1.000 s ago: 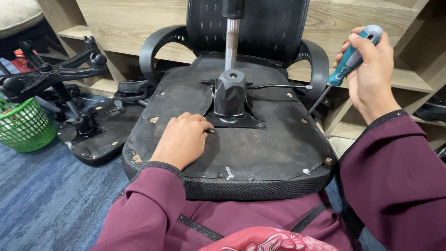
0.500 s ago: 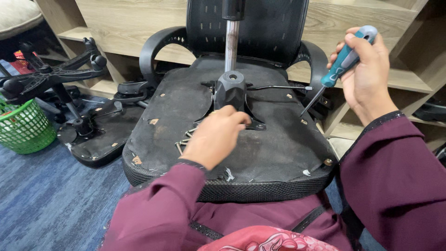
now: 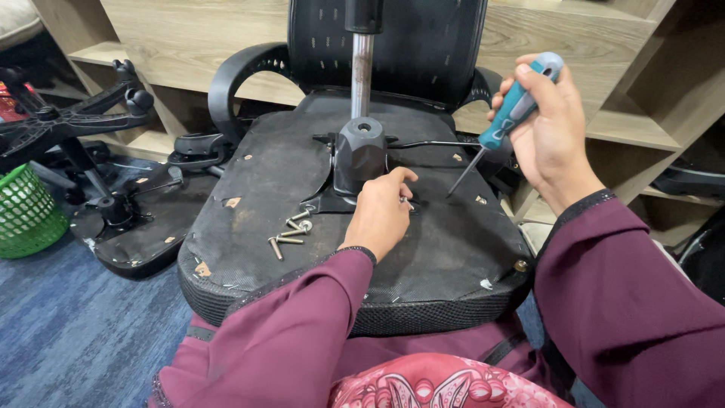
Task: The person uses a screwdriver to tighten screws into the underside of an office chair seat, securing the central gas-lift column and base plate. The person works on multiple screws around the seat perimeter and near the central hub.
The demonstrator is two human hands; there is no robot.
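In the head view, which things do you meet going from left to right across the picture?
Green basket → loose screws → left hand → screwdriver → right hand.

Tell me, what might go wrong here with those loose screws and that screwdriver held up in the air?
1. The loose silver screws lie unsecured on the upturned black chair seat; a nudge from the left hand or its sleeve could roll them off onto the blue carpet, where they might be hard to find.

2. The right hand holds the teal-handled screwdriver with its tip pointing toward the left hand's fingers; a slip could jab them.
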